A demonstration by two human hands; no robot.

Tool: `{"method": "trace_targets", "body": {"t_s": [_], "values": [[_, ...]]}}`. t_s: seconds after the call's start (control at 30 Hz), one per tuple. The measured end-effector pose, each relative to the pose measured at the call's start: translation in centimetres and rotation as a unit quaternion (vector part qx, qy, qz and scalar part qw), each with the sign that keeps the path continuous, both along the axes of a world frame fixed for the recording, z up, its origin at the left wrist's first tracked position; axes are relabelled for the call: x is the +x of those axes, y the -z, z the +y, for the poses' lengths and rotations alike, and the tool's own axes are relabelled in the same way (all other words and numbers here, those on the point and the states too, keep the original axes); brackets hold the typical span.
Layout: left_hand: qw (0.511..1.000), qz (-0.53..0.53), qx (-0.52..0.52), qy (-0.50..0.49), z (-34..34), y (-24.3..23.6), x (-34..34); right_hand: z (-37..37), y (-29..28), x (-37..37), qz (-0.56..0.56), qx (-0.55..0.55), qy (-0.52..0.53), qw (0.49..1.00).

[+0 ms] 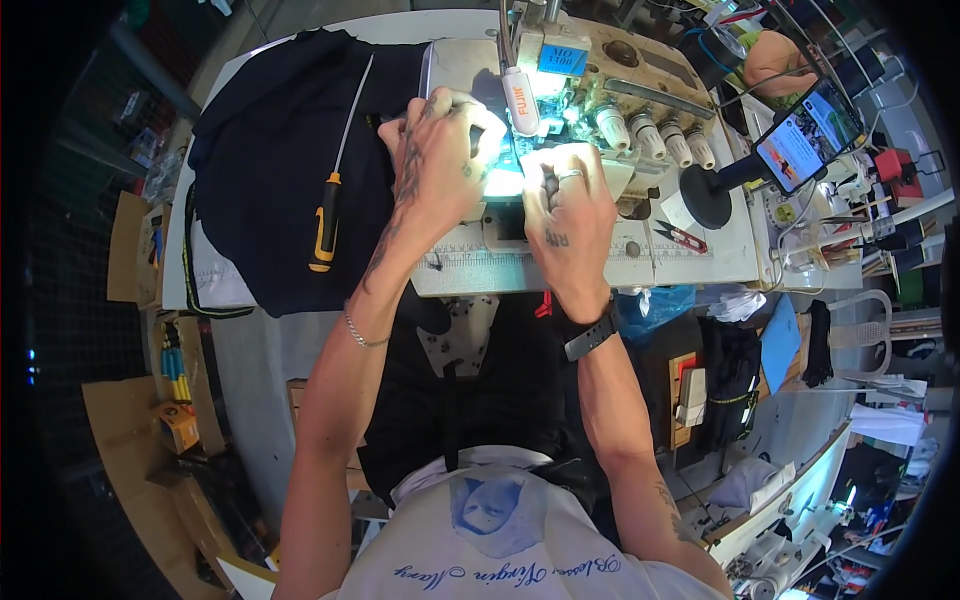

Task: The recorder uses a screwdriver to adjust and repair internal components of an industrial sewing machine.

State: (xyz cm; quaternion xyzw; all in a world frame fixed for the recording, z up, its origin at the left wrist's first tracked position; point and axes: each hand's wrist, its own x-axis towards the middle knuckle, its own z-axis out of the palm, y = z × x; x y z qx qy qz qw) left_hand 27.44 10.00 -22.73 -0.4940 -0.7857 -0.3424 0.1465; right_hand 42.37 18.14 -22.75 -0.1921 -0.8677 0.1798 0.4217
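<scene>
Both hands are at the lit working area of an industrial sewing machine [635, 70], below a small white lamp [520, 100]. My left hand [440, 160] has curled, pinched fingers on the left of that area, near the dark fabric [250, 160]. My right hand [565, 215] is bent with fingertips pressed together just right of it. What either hand grips is hidden by the fingers and glare. A yellow-and-black screwdriver [327, 222] lies on the fabric to the left. Red-handled thread snips [682, 235] rest right of my right hand.
Four white tension knobs [645, 135] sit on the machine. A phone [810, 135] stands on a round-based holder at the right. A ruler strip [460, 260] runs along the table's front. Cardboard boxes [125, 440] stand lower left, a blue plastic bag [645, 315] under the table.
</scene>
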Motion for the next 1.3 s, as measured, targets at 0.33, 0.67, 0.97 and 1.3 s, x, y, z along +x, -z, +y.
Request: {"method": "trace_targets", "body": {"t_s": [0.33,0.67,0.97,1.3], "values": [[1.0,0.01,-0.006,-0.001,0.12,-0.11,-0.05,-0.14,-0.01,-0.31,0.037,-0.07,-0.026,0.997],[1.0,0.018,0.007,-0.006,0.29,0.37,-0.09,-0.23,0.12,-0.48,0.037,-0.079,-0.006,0.996],[1.0,0.021,0.004,-0.015,0.26,0.54,-0.11,-0.32,0.18,-0.09,0.062,-0.117,-0.025,0.991],[0.999,0.016,-0.008,-0.027,0.3,0.54,0.0,-0.04,0.32,-0.04,0.057,-0.073,-0.029,0.995]]}}
